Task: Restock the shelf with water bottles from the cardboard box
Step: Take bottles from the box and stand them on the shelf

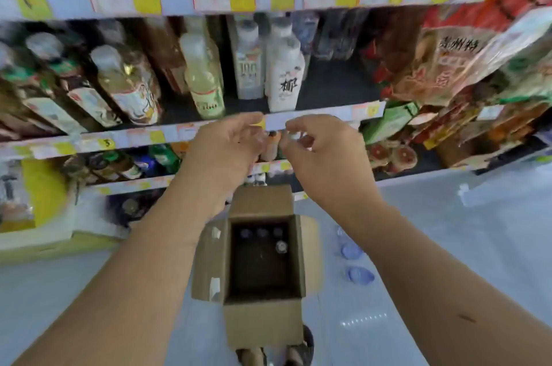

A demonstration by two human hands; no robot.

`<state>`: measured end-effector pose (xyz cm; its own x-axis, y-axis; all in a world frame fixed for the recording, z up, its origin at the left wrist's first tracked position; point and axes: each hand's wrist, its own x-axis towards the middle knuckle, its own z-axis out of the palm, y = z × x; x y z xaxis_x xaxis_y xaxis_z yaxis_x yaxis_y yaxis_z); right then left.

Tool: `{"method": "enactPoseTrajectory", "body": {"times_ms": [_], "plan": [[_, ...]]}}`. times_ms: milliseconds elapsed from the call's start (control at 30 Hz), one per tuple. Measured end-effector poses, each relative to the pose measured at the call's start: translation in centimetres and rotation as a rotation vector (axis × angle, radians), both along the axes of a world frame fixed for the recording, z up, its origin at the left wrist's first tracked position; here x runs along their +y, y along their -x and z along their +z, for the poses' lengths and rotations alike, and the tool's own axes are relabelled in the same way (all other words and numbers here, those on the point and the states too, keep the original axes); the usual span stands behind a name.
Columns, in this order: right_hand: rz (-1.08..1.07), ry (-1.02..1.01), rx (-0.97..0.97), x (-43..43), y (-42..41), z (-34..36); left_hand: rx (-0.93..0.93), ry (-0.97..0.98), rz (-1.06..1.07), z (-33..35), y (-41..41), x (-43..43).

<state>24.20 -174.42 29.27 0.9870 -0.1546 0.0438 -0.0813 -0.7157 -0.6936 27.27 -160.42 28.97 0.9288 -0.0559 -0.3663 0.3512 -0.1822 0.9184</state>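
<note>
Two hands are raised side by side at the centre of the view, the left hand (227,141) just at 9 o'clock of the right hand (322,153). Both have fingers curled toward the thumbs, as if pinching. Something clear glints between the fingertips, but blur hides it, so I cannot tell whether either hand has hold of a bottle.

They hover before the front rail of the shelf (328,82), probably because the dark bare patch at 1 o'clock of them is the gap to fill. Clear bottles (328,37) already stand at its back, beside a white bottle (283,82).

The cardboard box (263,318) sits on the floor at 6 o'clock, directly under the arms, with its flaps spread so a reach goes straight down. A few water bottles (262,232) remain upright along its far wall, only their caps showing, and the near part looks dark and vacant.

Bluish objects (357,274) lie on the floor at 3 o'clock of the box. They may be bottles, but that is unclear.
</note>
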Motion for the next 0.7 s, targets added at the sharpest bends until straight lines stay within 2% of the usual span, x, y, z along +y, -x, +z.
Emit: {"method": "enactPoseTrajectory", "body": {"times_ms": [200, 333, 433, 567, 700], "plan": [[0.009, 0.038, 0.284, -0.3, 2.8, -15.6, 0.158, -0.142, -0.019, -15.1, 4.1, 2.4], [0.024, 0.148, 0.557, 0.7, 4.6, -29.0, 0.288, -0.216, -0.042, -25.1, 6.7, 3.9], [-0.010, 0.146, 0.717, 1.9, 6.5, -38.8, 0.387, -0.223, -0.066, -32.3, 8.1, 4.3], [-0.083, 0.168, 0.815, 3.0, 7.9, -49.8, 0.426, -0.227, -0.085, -41.9, 8.8, 5.0], [-0.140, 0.265, 0.817, 3.0, 7.3, -58.6, 0.415, -0.232, -0.126, -48.6, 9.3, 5.3]]}}
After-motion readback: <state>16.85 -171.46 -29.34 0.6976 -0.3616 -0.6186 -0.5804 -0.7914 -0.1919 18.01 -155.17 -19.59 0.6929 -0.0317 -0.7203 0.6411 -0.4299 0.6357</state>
